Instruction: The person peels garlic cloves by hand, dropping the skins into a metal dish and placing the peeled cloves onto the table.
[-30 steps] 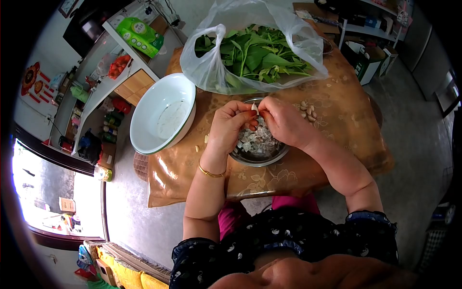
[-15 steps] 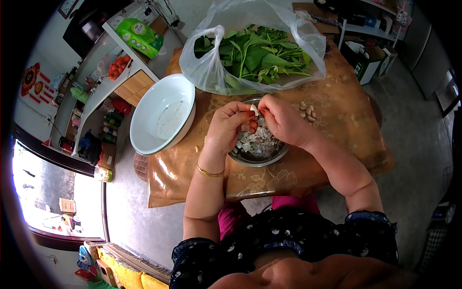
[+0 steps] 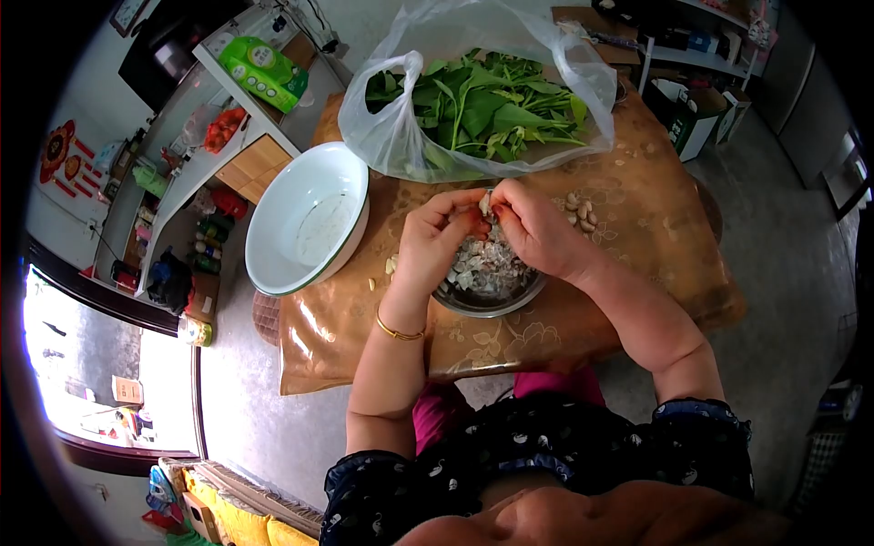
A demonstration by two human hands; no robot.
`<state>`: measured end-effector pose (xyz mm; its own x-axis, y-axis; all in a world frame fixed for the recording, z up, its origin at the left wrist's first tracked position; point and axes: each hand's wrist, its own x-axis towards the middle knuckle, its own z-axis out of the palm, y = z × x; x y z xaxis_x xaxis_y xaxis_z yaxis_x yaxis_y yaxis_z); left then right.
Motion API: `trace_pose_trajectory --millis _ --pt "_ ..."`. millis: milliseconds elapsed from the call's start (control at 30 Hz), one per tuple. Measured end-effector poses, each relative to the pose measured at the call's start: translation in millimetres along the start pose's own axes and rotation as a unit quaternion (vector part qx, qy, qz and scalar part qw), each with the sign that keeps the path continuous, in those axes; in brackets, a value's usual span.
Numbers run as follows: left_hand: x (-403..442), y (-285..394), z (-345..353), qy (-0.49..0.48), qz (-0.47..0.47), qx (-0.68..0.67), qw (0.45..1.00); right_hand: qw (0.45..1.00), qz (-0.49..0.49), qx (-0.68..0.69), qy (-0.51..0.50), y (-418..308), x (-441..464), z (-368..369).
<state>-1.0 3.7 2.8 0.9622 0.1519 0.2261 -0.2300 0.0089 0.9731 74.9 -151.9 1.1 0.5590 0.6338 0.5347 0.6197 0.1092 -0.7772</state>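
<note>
Over a steel bowl (image 3: 492, 308), my left hand (image 3: 439, 238) and my right hand (image 3: 539, 229) meet at the fingertips. Between them is a small pale garlic clove (image 3: 486, 204), pinched by both hands and partly covered by fingers. Papery garlic skins (image 3: 490, 266) fill much of the bowl below. Unpeeled cloves (image 3: 581, 211) lie on the table to the right of my right hand. A few peeled cloves (image 3: 391, 265) lie beside my left wrist, which wears a gold bangle.
A white enamel basin (image 3: 314, 218) stands at the table's left edge. An open plastic bag (image 3: 391, 136) of green leaves (image 3: 482, 100) takes up the far side. The patterned brown tablecloth (image 3: 655, 273) reaches toward my lap. Shelves (image 3: 218, 155) stand at the left.
The fingers have shifted around the clove, which shows less now than half a second ago. Both hands stay over the bowl.
</note>
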Motion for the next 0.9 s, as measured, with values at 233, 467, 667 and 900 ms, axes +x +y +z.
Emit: trace_pose_trajectory --millis 233,467,667,900 --pt "-1.9 -7.3 8.7 0.003 0.089 0.056 0.994 1.000 -0.024 0.014 0.008 2.4 -1.4 1.8" --pt "-2.2 1.4 5.5 0.034 0.118 0.144 0.982 0.999 -0.008 0.038 -0.012 1.6 0.2 -1.3" --pt "0.2 -0.3 0.5 0.049 0.138 0.184 0.972 0.994 0.048 0.091 -0.042 1.2 0.4 -4.4" --pt "2.1 -1.6 -4.2 0.041 0.136 0.154 0.978 0.983 0.102 0.134 -0.074 -3.2 0.4 -11.0"
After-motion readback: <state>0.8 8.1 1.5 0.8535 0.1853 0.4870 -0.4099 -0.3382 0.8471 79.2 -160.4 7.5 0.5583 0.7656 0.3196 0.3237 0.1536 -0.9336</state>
